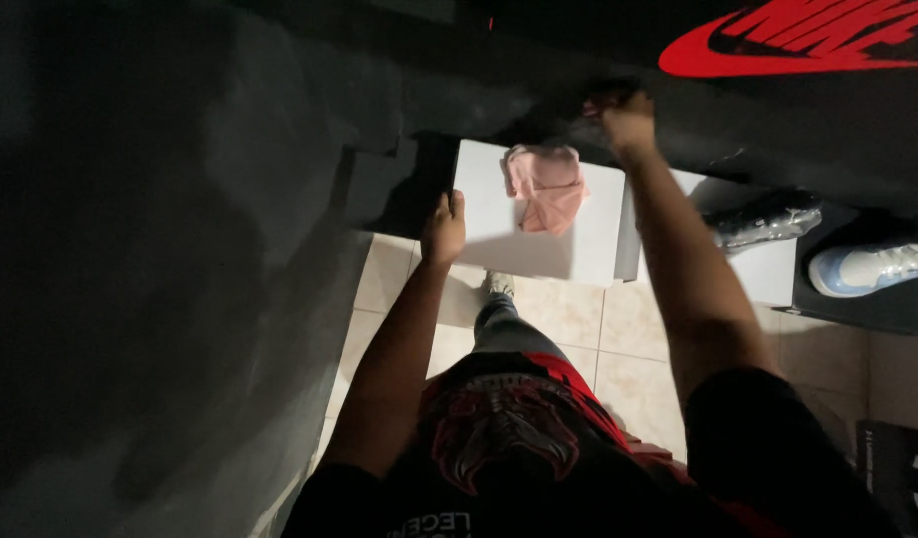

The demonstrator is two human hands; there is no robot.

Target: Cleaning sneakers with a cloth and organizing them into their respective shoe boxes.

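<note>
My left hand (443, 227) grips the near left edge of a white box-like stand (499, 249) that sits against a dark wall. A crumpled pink cloth (546, 186) lies on top of the stand. My right hand (623, 118) reaches farther, up against the dark wall behind the stand, with its fingers curled; whether it holds anything is hidden in the dark.
A second white stand (768, 269) to the right carries a silvery shoe (766, 221). A light blue and white shoe (873, 267) rests on a dark ledge at far right. Beige floor tiles (569, 309) lie below. A dark grey wall (160, 249) fills the left.
</note>
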